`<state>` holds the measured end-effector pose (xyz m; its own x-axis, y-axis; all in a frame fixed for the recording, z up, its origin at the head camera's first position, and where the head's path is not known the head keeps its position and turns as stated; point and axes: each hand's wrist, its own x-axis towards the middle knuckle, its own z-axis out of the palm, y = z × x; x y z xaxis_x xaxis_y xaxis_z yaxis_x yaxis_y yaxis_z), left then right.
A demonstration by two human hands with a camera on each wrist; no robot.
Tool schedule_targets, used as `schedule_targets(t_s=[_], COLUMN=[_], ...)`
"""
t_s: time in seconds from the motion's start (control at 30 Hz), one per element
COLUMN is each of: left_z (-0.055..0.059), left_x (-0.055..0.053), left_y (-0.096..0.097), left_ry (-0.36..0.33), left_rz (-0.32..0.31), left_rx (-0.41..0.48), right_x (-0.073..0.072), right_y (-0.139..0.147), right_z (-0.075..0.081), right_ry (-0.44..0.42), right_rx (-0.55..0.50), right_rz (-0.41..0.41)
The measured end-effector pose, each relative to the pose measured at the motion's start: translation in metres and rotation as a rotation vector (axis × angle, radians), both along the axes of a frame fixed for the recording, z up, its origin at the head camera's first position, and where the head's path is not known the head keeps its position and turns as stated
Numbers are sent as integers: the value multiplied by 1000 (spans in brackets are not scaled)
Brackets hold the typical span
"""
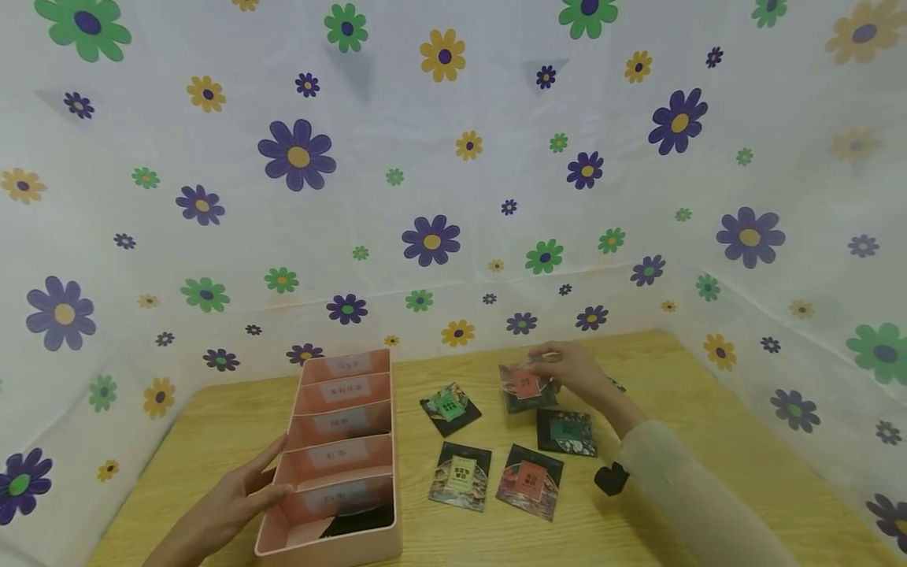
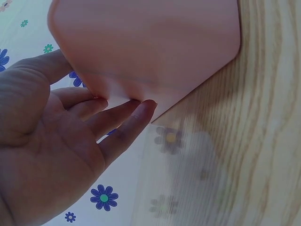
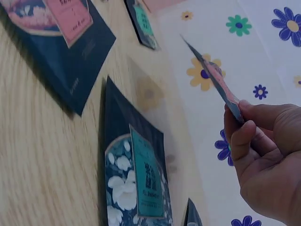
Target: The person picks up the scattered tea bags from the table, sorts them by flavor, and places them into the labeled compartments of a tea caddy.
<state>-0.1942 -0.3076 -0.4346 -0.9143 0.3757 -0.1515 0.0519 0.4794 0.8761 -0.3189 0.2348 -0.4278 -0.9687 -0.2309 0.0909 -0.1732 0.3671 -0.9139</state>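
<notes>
My right hand (image 1: 567,370) pinches a dark tea packet with a pink-red label (image 1: 526,384) by its edge between thumb and fingers, raised off the table in the right wrist view. Below it lies a teal-labelled jasmine tea packet (image 3: 148,179). My left hand (image 1: 230,504) holds the left side of a long pink divided box (image 1: 397,472), thumb at the rim and fingertips against the outer wall (image 2: 150,42). The box has several labelled compartments; dark packets (image 1: 361,521) lie in the nearest one.
Right of the box lie a green-labelled packet (image 1: 449,408), a yellow-labelled packet (image 1: 460,476) and another red-labelled packet (image 1: 531,482). A small black object (image 1: 611,478) sits by the right sleeve. Flower-printed white sheeting (image 1: 432,197) walls the wooden table (image 1: 680,394) at back and sides.
</notes>
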Motion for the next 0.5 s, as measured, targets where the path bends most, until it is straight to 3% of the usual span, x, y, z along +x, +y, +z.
schedule_targets(t_s=[0.5], left_z=[0], left_x=[0], left_y=[-1], left_ry=[3], left_rz=[-8], left_rx=[11], right_x=[24], right_y=[-39], right_z=[19], right_ry=[25], right_rx=[-123], right_rz=[183])
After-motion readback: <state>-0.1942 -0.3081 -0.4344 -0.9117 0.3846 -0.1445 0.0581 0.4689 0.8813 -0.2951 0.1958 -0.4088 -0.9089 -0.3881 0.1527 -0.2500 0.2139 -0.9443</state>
